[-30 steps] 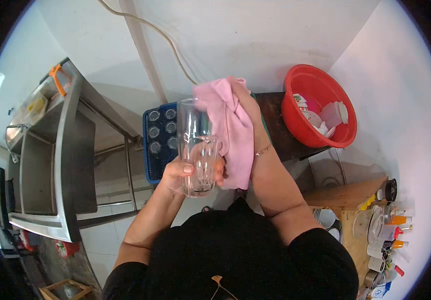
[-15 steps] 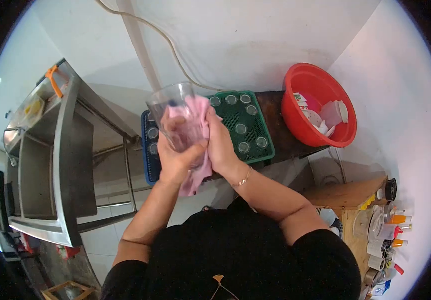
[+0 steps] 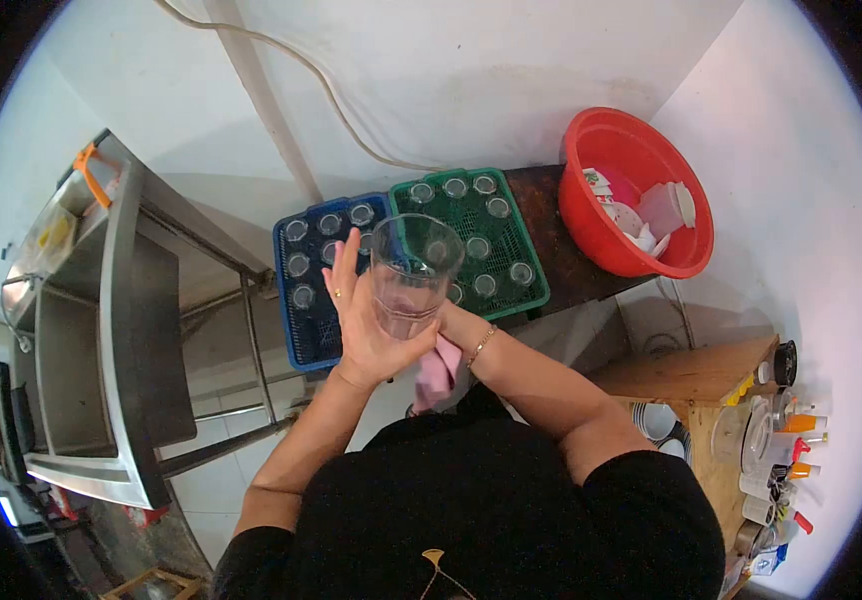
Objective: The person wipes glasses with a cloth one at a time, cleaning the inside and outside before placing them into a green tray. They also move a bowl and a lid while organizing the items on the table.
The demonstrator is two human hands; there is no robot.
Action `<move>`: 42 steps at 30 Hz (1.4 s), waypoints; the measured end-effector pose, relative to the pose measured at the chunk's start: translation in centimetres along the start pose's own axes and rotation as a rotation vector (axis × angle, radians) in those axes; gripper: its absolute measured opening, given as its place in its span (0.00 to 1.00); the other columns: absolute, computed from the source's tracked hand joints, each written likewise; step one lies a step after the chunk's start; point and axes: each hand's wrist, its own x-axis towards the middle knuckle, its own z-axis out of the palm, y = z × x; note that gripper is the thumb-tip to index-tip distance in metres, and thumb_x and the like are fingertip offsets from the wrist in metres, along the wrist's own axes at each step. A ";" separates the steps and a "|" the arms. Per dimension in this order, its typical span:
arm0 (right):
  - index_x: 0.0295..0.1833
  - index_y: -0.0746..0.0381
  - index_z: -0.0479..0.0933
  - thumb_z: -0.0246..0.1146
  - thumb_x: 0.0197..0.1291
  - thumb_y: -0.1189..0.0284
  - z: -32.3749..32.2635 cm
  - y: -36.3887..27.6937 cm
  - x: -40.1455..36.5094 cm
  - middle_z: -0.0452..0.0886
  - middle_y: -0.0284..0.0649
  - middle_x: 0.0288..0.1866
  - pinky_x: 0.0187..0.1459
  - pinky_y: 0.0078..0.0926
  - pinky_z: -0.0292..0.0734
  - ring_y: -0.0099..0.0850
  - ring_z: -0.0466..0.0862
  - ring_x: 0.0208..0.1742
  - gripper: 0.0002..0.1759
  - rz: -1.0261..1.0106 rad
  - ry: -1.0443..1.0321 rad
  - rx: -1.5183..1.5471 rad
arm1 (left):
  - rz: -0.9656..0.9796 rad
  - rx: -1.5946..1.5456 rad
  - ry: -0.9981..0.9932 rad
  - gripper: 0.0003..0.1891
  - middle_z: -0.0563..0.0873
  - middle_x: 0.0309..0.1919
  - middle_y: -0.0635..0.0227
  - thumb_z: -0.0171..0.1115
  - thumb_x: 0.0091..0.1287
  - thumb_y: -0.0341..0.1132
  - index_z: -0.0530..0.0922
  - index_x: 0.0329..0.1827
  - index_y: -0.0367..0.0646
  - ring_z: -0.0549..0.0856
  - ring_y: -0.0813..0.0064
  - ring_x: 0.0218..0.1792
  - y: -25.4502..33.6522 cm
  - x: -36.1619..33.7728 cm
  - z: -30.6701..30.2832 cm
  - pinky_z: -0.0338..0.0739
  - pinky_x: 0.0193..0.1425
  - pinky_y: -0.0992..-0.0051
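A clear drinking glass (image 3: pixel 417 262) is held up in front of my chest, its wide mouth tilted toward the camera. My left hand (image 3: pixel 366 325) grips it low on its left side, thumb across near the base and some fingers stretched upward. Mostly hidden behind the glass and left hand, my right hand (image 3: pixel 459 328) is at the lower right of the glass. From it hangs a pink cloth (image 3: pixel 438 375); the right fingers are out of sight.
Upside-down glasses stand in a blue basket (image 3: pixel 294 305) and a green basket (image 3: pixel 523 245) on a dark bench. A red basin (image 3: pixel 591 235) holds cups and dishes at right. A metal sink (image 3: pixel 76 370) is at left; a wooden cabinet (image 3: pixel 696 370) stands lower right.
The glass has moved right and down, its mouth now facing more toward the camera. My left fingers have opened upward. The cloth has gone from around the glass to below it, beside my right wrist.
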 end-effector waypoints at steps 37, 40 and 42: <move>0.43 0.67 0.80 0.66 0.54 0.59 -25.8 -6.8 -13.1 0.84 0.41 0.39 0.39 0.24 0.77 0.26 0.82 0.38 0.21 -0.090 0.769 -0.580 | -0.895 -0.768 -0.746 0.49 0.76 0.42 0.54 0.79 0.39 0.39 0.54 0.58 0.29 0.78 0.68 0.42 -1.8 5.3 10.3 0.74 0.48 0.71; 0.40 0.66 0.79 0.68 0.49 0.53 -27.0 -4.4 -14.7 0.83 0.45 0.40 0.42 0.29 0.77 0.33 0.83 0.39 0.25 0.241 0.770 -1.037 | -0.809 -0.462 -0.739 0.45 0.79 0.37 0.55 0.75 0.39 0.36 0.55 0.58 0.34 0.80 0.66 0.41 -2.5 6.8 12.8 0.76 0.44 0.69; 0.38 0.65 0.79 0.68 0.47 0.51 -28.6 -1.9 -14.8 0.83 0.46 0.40 0.43 0.32 0.77 0.37 0.83 0.40 0.26 0.419 0.883 -1.319 | -0.799 -0.357 -0.824 0.45 0.78 0.40 0.52 0.76 0.37 0.37 0.57 0.57 0.35 0.80 0.63 0.44 -1.6 9.2 13.4 0.75 0.47 0.69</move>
